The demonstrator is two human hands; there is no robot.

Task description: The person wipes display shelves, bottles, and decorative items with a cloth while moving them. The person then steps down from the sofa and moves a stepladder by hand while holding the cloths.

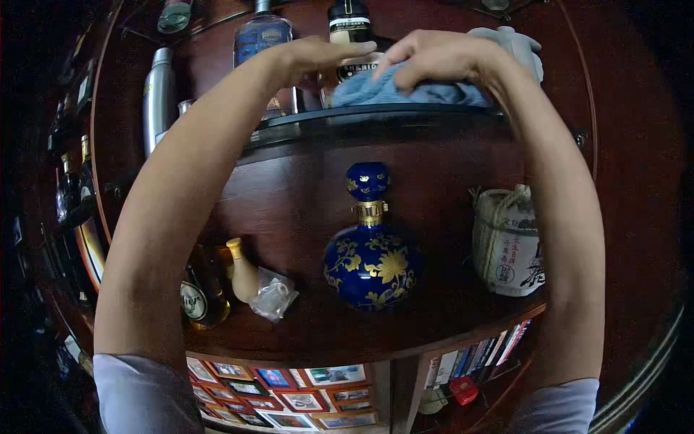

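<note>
Currently underway: right hand (444, 58) grasping blue cloth (365, 90) at glass shelf (390, 110); left hand (311, 55) near Sheridan's bottle (350, 27), grip unclear; done/left unclear.

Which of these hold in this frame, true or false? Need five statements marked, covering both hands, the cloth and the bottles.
1. The right hand is on the blue cloth. True.
2. The blue-and-gold bottle lies on its side. False: it stands upright.
3. The rope-tied white container stands to the right of the blue-and-gold bottle. True.
4. The left hand is holding the silver bottle. False: it is up near the black-and-cream bottle; the silver bottle stands apart, farther left.
5. A clear plastic bag lies beside the small tan bottle. True.
</note>
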